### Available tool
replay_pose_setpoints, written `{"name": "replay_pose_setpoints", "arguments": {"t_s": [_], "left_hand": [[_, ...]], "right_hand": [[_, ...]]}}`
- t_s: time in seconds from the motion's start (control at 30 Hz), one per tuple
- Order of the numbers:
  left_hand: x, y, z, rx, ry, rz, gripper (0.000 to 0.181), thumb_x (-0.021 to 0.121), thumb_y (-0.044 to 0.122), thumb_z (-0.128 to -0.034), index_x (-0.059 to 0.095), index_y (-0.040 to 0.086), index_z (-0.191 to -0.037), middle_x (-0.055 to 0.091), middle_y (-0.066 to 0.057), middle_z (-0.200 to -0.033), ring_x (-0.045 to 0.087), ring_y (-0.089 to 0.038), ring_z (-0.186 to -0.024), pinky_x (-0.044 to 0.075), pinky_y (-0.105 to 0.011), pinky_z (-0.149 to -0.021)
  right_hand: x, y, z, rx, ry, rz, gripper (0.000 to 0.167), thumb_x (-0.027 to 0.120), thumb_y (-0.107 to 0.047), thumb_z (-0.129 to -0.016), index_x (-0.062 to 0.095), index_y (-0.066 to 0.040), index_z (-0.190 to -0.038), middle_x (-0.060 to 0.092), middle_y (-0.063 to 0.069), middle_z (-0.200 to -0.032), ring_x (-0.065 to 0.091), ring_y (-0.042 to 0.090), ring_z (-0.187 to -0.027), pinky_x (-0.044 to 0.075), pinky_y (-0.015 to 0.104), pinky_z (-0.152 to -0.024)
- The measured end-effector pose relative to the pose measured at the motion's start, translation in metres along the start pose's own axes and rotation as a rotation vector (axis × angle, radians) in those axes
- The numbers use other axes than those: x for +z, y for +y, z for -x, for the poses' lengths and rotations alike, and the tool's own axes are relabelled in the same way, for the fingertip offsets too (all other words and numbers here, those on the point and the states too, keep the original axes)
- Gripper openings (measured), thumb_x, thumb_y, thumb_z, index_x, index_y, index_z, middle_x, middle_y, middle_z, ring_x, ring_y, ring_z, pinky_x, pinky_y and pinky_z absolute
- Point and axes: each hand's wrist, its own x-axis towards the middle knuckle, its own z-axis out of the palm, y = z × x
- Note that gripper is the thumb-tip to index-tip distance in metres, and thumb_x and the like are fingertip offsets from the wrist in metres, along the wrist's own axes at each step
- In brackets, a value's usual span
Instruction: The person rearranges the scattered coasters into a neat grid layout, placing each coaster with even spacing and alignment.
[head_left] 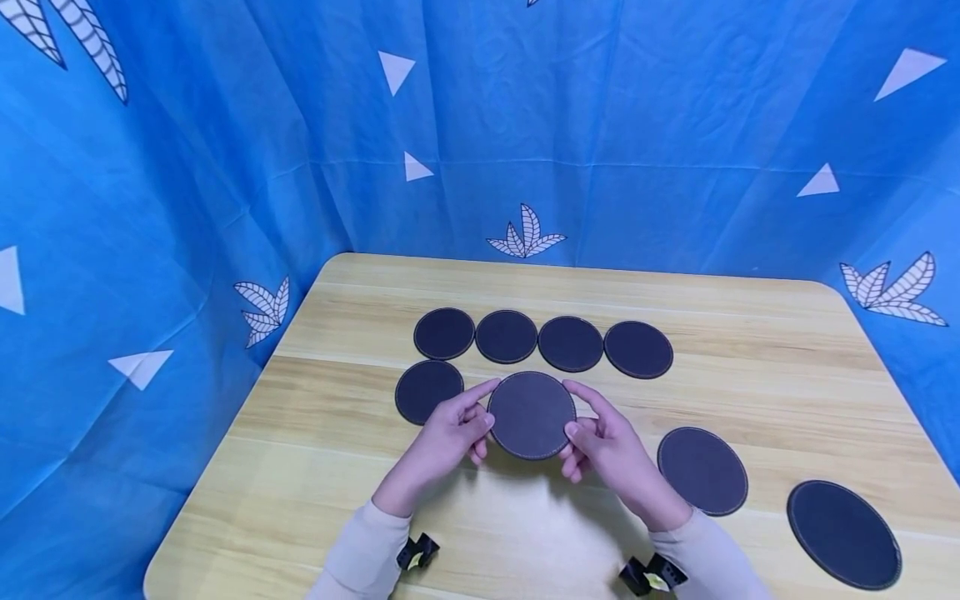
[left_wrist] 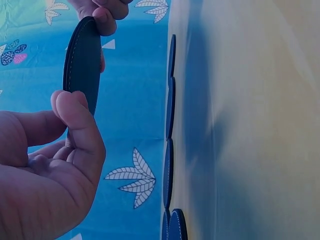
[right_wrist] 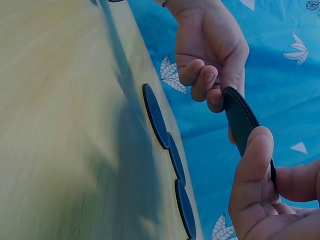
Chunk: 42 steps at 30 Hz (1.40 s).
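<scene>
A round black coaster with a stitched rim is held up above the table between both hands. My left hand pinches its left edge between thumb and fingers; my right hand pinches the right edge the same way. In the left wrist view the coaster appears nearly edge-on, off the tabletop. The right wrist view also shows the coaster gripped at both ends. Just left of the left hand lies another coaster, partly behind the held one's level. Beside the right forearm rests a further coaster.
Several matching coasters form a row on the wooden table, from the left coaster to the right one. One more coaster lies near the front right. A blue patterned curtain hangs behind the table.
</scene>
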Motion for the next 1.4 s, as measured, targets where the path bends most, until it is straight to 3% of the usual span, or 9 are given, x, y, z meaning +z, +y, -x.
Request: {"name": "replay_pose_setpoints", "arguments": {"t_s": [0.33, 0.63, 0.87, 1.13, 1.4], "left_hand": [[-0.005, -0.002, -0.002, -0.016, -0.047, 0.053, 0.061, 0.051, 0.0, -0.1029, 0.029, 0.008, -0.16, 0.065, -0.013, -0.075, 0.058, -0.014, -0.056, 0.055, -0.027, -0.053], [-0.012, -0.001, -0.005, -0.037, -0.043, 0.049, 0.064, 0.052, 0.002, -0.1027, 0.026, 0.01, -0.161, 0.066, -0.01, -0.073, 0.058, -0.014, -0.056, 0.056, -0.028, -0.054], [-0.016, -0.001, -0.007, -0.043, -0.029, 0.027, 0.065, 0.054, 0.001, -0.1018, 0.027, 0.01, -0.161, 0.066, -0.014, -0.074, 0.057, -0.015, -0.056, 0.056, -0.028, -0.053], [-0.02, -0.006, -0.013, -0.088, 0.006, -0.029, 0.063, 0.053, -0.003, -0.1016, 0.028, 0.006, -0.159, 0.063, -0.028, -0.075, 0.054, -0.013, -0.053, 0.05, -0.023, -0.049], [-0.024, -0.01, -0.019, -0.121, 0.048, -0.077, 0.061, 0.053, -0.003, -0.1004, 0.032, 0.006, -0.157, 0.063, -0.01, -0.068, 0.053, -0.013, -0.052, 0.049, -0.024, -0.047]], "right_hand": [[0.005, -0.003, -0.009, -0.017, 0.021, 0.02, 0.062, 0.046, 0.008, -0.101, 0.026, -0.008, -0.158, 0.061, 0.021, -0.075, 0.063, 0.021, -0.055, 0.056, 0.034, -0.054], [0.01, -0.005, -0.017, -0.015, 0.021, 0.002, 0.062, 0.046, 0.009, -0.101, 0.025, -0.006, -0.158, 0.062, 0.02, -0.074, 0.063, 0.02, -0.055, 0.056, 0.033, -0.054], [0.012, -0.003, -0.023, -0.034, 0.007, 0.005, 0.063, 0.047, 0.009, -0.101, 0.025, -0.005, -0.158, 0.061, 0.018, -0.073, 0.063, 0.02, -0.055, 0.056, 0.032, -0.053], [0.015, 0.007, -0.036, -0.017, 0.004, 0.002, 0.064, 0.046, 0.009, -0.101, 0.023, -0.004, -0.159, 0.064, 0.017, -0.073, 0.063, 0.018, -0.054, 0.056, 0.031, -0.052], [0.015, 0.014, -0.047, 0.031, -0.007, 0.021, 0.067, 0.05, 0.005, -0.1, 0.023, -0.009, -0.16, 0.065, 0.022, -0.075, 0.063, 0.021, -0.054, 0.056, 0.032, -0.053]]}}
